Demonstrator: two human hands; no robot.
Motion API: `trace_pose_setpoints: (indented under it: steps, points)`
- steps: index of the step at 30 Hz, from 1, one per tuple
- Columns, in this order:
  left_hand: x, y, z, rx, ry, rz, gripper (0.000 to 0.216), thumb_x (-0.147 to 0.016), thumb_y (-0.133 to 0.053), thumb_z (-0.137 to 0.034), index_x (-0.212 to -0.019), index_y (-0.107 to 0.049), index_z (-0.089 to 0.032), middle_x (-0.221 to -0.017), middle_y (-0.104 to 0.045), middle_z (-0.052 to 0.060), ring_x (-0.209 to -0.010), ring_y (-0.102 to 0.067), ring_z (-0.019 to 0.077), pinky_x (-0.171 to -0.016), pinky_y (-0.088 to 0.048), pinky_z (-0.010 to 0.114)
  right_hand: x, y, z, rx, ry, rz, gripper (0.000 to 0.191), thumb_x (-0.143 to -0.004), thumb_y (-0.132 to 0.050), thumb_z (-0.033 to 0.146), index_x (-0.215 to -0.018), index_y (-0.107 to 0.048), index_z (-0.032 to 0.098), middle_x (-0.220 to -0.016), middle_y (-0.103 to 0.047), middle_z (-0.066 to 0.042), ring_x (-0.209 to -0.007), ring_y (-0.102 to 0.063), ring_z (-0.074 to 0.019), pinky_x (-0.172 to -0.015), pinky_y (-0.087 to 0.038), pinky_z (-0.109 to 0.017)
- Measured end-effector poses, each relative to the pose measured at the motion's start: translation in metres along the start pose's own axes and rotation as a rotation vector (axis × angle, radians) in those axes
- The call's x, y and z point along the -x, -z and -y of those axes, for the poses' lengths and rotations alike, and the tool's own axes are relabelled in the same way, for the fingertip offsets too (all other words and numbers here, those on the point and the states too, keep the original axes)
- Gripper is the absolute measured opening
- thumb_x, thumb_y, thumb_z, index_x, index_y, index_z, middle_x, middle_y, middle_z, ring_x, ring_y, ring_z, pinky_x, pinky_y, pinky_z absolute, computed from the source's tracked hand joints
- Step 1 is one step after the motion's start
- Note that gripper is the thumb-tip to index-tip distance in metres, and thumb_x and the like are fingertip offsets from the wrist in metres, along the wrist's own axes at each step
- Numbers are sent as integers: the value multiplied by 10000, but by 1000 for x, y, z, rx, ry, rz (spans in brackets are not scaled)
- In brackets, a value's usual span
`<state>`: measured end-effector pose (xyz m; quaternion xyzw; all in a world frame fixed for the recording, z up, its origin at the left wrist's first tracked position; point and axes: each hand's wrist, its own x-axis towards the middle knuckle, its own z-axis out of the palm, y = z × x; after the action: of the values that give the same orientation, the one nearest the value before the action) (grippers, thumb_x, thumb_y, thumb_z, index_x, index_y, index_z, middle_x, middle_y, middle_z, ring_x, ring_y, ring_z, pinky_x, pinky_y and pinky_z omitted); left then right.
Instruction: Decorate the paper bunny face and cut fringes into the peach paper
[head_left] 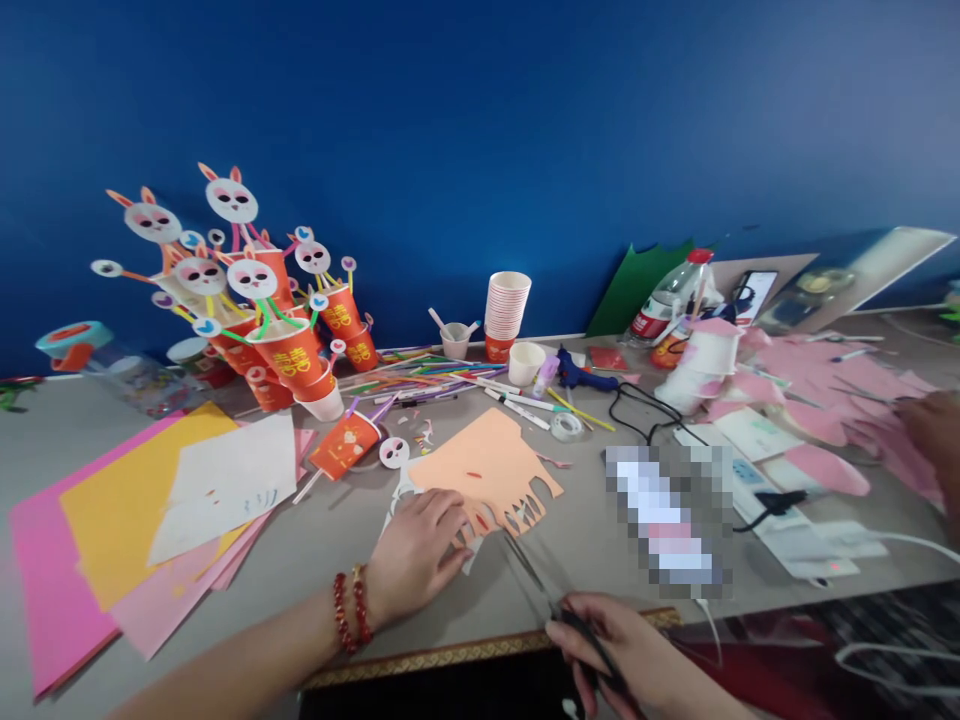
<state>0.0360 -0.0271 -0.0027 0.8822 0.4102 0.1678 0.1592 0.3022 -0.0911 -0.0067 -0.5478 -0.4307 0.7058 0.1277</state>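
A sheet of peach-orange paper (480, 450) with a ragged, cut-out lower edge lies on the table in front of me. My left hand (420, 545), with red bead bracelets on the wrist, grips its lower left part, fingers on top and thumb near the edge. White paper scraps show around these fingers. My right hand (607, 640) is wrapped round the dark handles of a pair of scissors (529, 565). The blade tips reach the paper's lower edge, close to the cut slots. A small white rabbit face (394, 452) lies at the sheet's left corner.
Coloured paper sheets (142, 500) spread at left, below red cups (296, 360) bearing rabbit faces. Stacked cups (508, 310), pens (517, 408), tape (566, 427) and a glue gun (589, 375) stand behind. A blurred-out phone (664, 520) and power strip (802, 540) lie right; another person's hand (930, 430) is far right.
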Motion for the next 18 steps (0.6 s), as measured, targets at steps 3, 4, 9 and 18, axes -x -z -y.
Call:
trace_pose_setpoints:
  steps: [3, 4, 9, 18]
  points:
    - [-1, 0, 1, 10, -7, 17, 146, -895, -550, -245, -1032, -573, -200, -1205, -590, 100, -1096, -545, 278, -941, -446, 431, -3, -3, 7, -20, -17, -20, 446, -733, -667, 614, -653, -513, 203, -438, -627, 19, -215, -364, -58, -266, -199, -161]
    - [-1, 0, 2, 12, -10, 21, 140, -893, -551, -244, -1025, -574, -201, -1204, -591, 98, -1095, -546, 277, -939, -448, 428, -5, -4, 9, -24, -21, -24, 437, -734, -670, 605, -652, -526, 201, -433, -625, 19, -211, -365, -60, -264, -193, -164]
    - [1, 0, 9, 25, -12, 14, 168, -877, -582, -239, -1038, -570, -194, -1215, -589, 102, -1107, -546, 276, -951, -456, 426, -8, -6, 10, 20, -51, -20, 425, -759, -642, 601, -665, -510, 209, -435, -619, 20, -221, -345, -58, -278, -182, -172]
    - [1, 9, 13, 35, -22, -30, 115, -933, -538, -259, -997, -607, -194, -1114, -624, 89, -1034, -569, 255, -917, -459, 401, -39, -7, 39, 735, 397, -555, 270, -700, -683, 205, -949, -578, 221, -786, -700, -8, -587, -586, -166, -545, -359, -249]
